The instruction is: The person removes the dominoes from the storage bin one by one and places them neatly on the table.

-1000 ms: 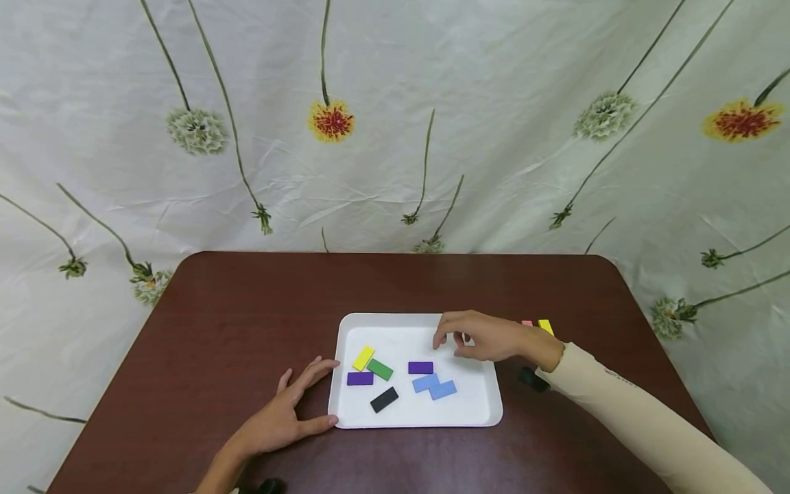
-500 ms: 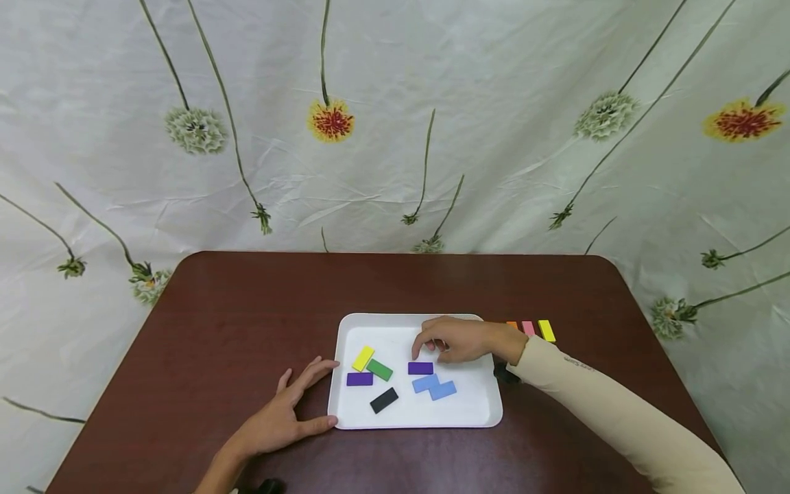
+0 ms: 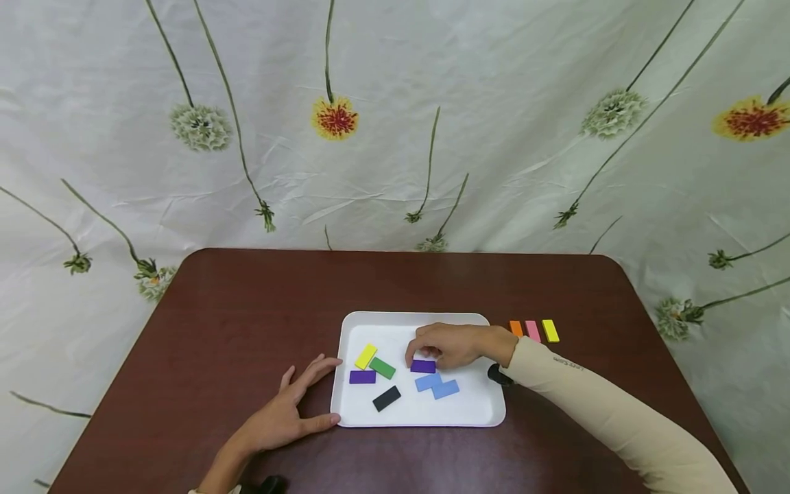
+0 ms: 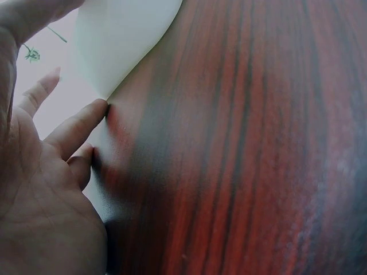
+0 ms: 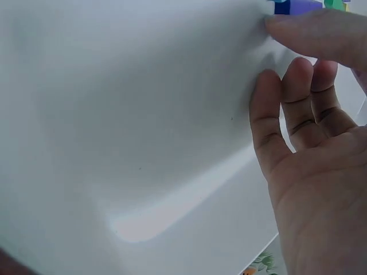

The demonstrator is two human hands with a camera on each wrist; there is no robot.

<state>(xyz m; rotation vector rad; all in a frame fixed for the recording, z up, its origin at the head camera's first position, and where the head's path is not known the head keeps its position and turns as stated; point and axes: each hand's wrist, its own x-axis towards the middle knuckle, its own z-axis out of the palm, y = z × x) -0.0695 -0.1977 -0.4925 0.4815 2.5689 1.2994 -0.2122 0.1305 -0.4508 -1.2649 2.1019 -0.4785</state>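
A white tray (image 3: 475, 405) on the table holds several small flat blocks. My right hand (image 3: 455, 344) reaches over it, with index finger and thumb at the two ends of a purple block (image 3: 422, 367), gripping it on the tray floor. In the right wrist view the thumb lies by this purple block (image 5: 304, 7), while the other fingers curl loosely above the tray. Just in front of it lie two light blue blocks (image 3: 446, 390), touching. My left hand (image 3: 280, 415) is spread at the tray's left side, its thumb and fingertips touching the rim.
Left in the tray are a yellow block (image 3: 365, 357), a green block (image 3: 382, 368), a second purple block (image 3: 362, 377) and a black block (image 3: 386, 398). Beyond the tray's right side, orange (image 3: 516, 328), pink (image 3: 533, 331) and yellow (image 3: 551, 331) blocks stand on the brown table (image 3: 259, 302).
My right hand has moved left and down across the tray onto the purple block. The orange and pink blocks have come into view behind the wrist. My left hand has stayed at the rim.
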